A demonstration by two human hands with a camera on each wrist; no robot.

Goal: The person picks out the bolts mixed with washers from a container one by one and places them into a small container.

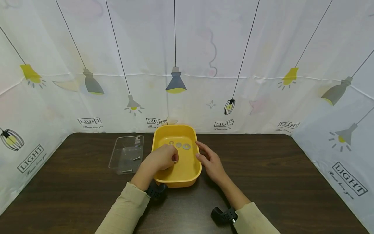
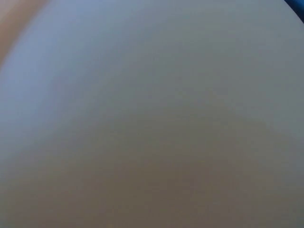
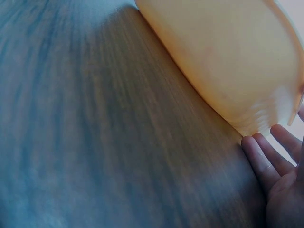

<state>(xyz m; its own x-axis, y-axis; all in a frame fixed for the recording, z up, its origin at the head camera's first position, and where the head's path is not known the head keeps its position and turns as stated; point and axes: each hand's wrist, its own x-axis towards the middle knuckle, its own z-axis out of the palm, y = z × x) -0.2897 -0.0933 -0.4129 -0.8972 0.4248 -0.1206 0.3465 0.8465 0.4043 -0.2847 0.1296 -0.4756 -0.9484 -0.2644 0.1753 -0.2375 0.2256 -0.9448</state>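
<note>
A yellow plastic basin (image 1: 175, 178) stands on the table. Inside it, my left hand (image 1: 162, 158) points down with curled fingers, and a small shiny metal piece (image 1: 175, 161) shows at the fingertips; the hand hides most of it. Beyond that hand, three flat metal washers (image 1: 186, 147) lie in a row on the basin floor. My right hand (image 1: 212, 164) rests at the basin's right side, thumb near the rim and fingers loosely extended along the outer wall. The right wrist view shows these fingertips (image 3: 251, 142) against the basin's wall. The left wrist view is only a blur.
Left of the basin sits a clear plastic tray (image 1: 119, 152) holding several small screws (image 1: 136, 158). The dark wooden table (image 1: 263, 175) reaches back to a white curtain (image 1: 198, 48) printed with lamps, right behind the basin.
</note>
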